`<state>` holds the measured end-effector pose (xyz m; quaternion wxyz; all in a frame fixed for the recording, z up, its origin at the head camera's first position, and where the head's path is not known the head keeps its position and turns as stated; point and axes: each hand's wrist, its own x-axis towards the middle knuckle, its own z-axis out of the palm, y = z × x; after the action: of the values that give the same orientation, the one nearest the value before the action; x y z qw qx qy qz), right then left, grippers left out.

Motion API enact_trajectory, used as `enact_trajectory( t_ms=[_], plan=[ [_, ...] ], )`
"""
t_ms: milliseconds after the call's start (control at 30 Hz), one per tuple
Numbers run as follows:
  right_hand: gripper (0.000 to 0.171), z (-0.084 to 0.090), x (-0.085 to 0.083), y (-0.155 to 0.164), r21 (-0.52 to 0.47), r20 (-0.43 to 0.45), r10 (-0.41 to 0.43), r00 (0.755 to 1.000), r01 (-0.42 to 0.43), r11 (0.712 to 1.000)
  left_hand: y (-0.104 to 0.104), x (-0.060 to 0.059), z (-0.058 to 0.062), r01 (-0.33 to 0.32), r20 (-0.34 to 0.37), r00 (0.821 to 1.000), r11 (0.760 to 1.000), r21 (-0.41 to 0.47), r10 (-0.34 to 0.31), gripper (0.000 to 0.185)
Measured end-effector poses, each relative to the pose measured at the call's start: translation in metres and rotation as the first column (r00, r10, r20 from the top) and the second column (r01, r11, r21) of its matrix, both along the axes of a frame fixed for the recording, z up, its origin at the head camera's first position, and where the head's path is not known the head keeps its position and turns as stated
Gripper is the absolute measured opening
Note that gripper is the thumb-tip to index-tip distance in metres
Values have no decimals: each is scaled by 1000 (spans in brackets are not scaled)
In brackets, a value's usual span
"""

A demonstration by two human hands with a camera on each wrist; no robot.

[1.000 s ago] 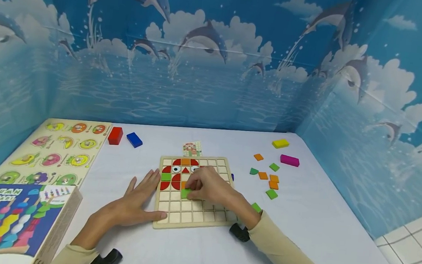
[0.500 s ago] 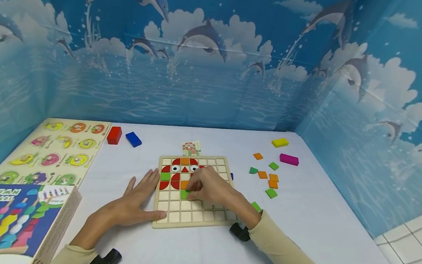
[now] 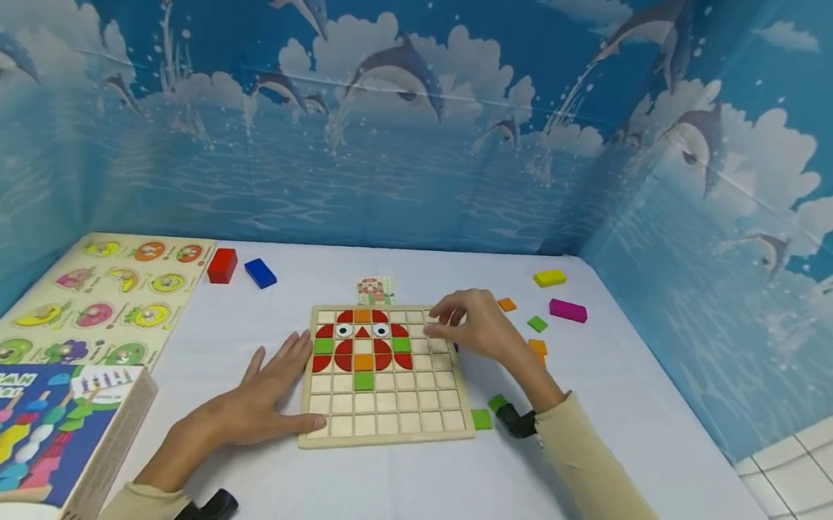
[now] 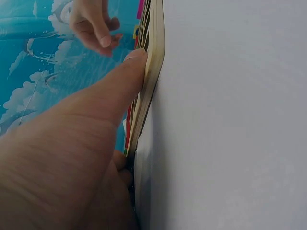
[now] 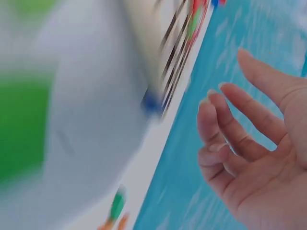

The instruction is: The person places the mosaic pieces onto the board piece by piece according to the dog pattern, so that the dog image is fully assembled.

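Note:
A wooden grid board (image 3: 440, 415) lies mid-table, with red, orange and green tiles and two eye tiles in its upper rows. A green square tile (image 3: 364, 381) sits alone in the row below them. My left hand (image 3: 271, 396) lies flat against the board's left side, its thumb pressing the near-left corner; the left wrist view shows that thumb (image 4: 129, 67) on the board's edge (image 4: 154, 57). My right hand (image 3: 442, 325) hovers over the board's far-right corner, fingers loosely curled and empty. In the blurred right wrist view my right hand (image 5: 225, 129) holds nothing.
Loose orange (image 3: 506, 304) and green (image 3: 537, 323) tiles, a yellow block (image 3: 549, 278) and a magenta block (image 3: 568, 310) lie right of the board. Two green tiles (image 3: 480, 419) are near my right wrist. Red (image 3: 222, 265) and blue (image 3: 261, 273) blocks, a fruit puzzle (image 3: 115, 300) and a box (image 3: 22, 432) are at left.
My right hand let go of the green square tile on the board and moved up and right to the board's far-right corner. My left hand stayed put.

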<state>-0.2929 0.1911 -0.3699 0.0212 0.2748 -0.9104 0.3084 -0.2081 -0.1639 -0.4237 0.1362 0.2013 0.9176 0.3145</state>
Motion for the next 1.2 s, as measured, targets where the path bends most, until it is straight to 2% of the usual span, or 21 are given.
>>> enact_trajectory(
  t_ms=[67, 133, 233, 333, 400, 500, 733, 933, 1033, 1200],
  plan=[
    [28, -1, -9, 21, 16, -5, -97, 995, 97, 995, 0, 0, -1, -4, -4, 1000, 1000, -1, 4, 124],
    [30, -5, -18, 42, 28, 11, -198, 980, 198, 980, 0, 0, 1, -6, 0, 1000, 1000, -4, 6, 124],
    [34, -9, -26, 68, 43, 86, -326, 941, 324, 945, -1, 0, 2, -1, -4, 1000, 1000, 8, 1, 124],
    [39, -12, -32, 87, 83, 174, -400, 900, 392, 916, 0, 0, 2, -3, -9, 1000, 1000, 11, 3, 124],
    [42, -13, -35, 95, 126, 215, -417, 883, 398, 909, 0, 0, 2, -3, -9, 1000, 1000, 12, 3, 124],
    [45, -15, -37, 102, 168, 244, -418, 875, 386, 907, 0, 0, 0, -4, -2, 1000, 1000, 13, 4, 124],
    [37, -15, -35, 99, 128, 244, -402, 883, 382, 915, 0, -1, -2, -5, -2, 1000, 1000, -1, 5, 124],
    [31, -15, -32, 96, 128, 240, -392, 888, 371, 920, 1, -1, 1, -15, 22, 1000, 1000, -14, 15, 124],
    [32, -14, -30, 96, 166, 248, -420, 873, 389, 906, 2, -1, 3, -18, 30, 999, 1000, -15, 19, 124],
    [36, -14, -30, 99, 214, 249, -495, 832, 452, 866, 0, -1, 2, -19, 28, 999, 1000, -14, 20, 124]
  ],
)
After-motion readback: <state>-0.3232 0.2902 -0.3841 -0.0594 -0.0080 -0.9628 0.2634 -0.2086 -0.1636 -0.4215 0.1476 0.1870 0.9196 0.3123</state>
